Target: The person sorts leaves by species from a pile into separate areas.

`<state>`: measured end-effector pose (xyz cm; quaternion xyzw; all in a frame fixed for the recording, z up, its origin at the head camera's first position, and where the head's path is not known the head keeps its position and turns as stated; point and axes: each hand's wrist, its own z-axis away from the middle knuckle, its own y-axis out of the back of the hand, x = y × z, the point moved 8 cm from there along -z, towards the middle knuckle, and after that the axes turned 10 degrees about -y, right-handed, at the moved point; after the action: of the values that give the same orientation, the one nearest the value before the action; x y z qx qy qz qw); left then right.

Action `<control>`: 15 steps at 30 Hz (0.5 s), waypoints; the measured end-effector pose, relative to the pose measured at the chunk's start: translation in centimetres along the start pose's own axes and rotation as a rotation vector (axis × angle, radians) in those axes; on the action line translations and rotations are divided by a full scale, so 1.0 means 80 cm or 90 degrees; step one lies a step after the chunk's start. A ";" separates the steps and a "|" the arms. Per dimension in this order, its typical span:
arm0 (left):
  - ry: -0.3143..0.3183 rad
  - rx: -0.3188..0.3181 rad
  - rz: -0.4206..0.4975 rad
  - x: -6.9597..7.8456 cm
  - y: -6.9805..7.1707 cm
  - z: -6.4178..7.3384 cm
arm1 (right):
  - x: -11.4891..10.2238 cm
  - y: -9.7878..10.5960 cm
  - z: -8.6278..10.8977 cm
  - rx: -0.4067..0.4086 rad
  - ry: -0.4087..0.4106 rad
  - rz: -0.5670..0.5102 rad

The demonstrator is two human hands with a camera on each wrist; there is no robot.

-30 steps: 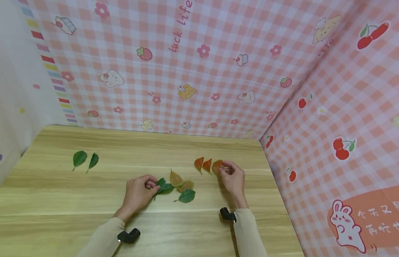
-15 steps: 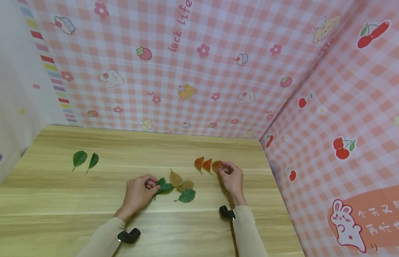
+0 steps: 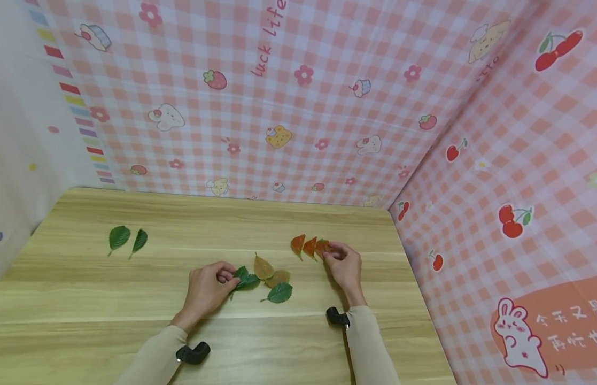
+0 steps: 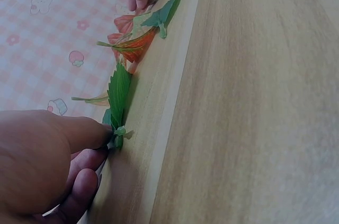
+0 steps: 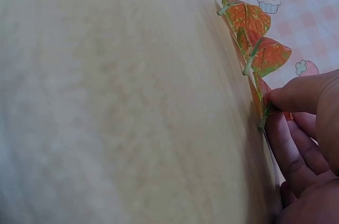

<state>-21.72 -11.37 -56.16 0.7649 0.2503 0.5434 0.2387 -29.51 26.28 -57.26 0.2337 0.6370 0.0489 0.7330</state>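
My left hand (image 3: pixel 209 289) pinches green leaves between thumb and fingers; two overlap there, one green leaf (image 3: pixel 250 282) reaching out to the right. In the left wrist view the upper green leaf (image 4: pixel 119 89) stands tilted by the thumb tip. At the right, my right hand (image 3: pixel 345 267) pinches an orange-red leaf (image 3: pixel 321 247) low over the table. That leaf's stem and edge show under the thumb in the right wrist view, the rest hidden by fingers. Two more orange-red leaves, the left one (image 3: pixel 298 245) and the middle one (image 3: pixel 310 247), lie in a row beside it.
Between the hands lie a yellow-brown leaf (image 3: pixel 263 267), a browner leaf (image 3: pixel 279 278) and a green leaf (image 3: pixel 280 293), overlapping. Two green leaves, one broad (image 3: pixel 119 237) and one narrow (image 3: pixel 140 240), lie far left on the wooden table (image 3: pixel 86 321). Checked cloth walls (image 3: pixel 260 107) border the back and right.
My right hand has shifted a little left with its orange-red leaf, bringing it close against the middle one of the row. My left hand has stayed in place.
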 end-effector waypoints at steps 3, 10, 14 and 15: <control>0.000 0.002 0.000 0.000 0.000 0.000 | 0.000 -0.001 0.000 0.004 0.003 0.004; -0.007 0.011 -0.002 0.001 0.003 0.001 | 0.002 -0.003 0.000 0.003 0.007 0.004; -0.006 0.007 0.005 0.001 0.004 0.002 | 0.001 -0.003 0.000 0.002 0.009 0.007; -0.007 0.006 0.008 0.001 0.004 0.002 | 0.001 -0.003 0.000 0.003 0.009 0.009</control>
<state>-21.54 -11.57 -55.94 0.7704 0.2466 0.5399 0.2328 -29.53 26.09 -57.46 0.2394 0.6407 0.0546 0.7275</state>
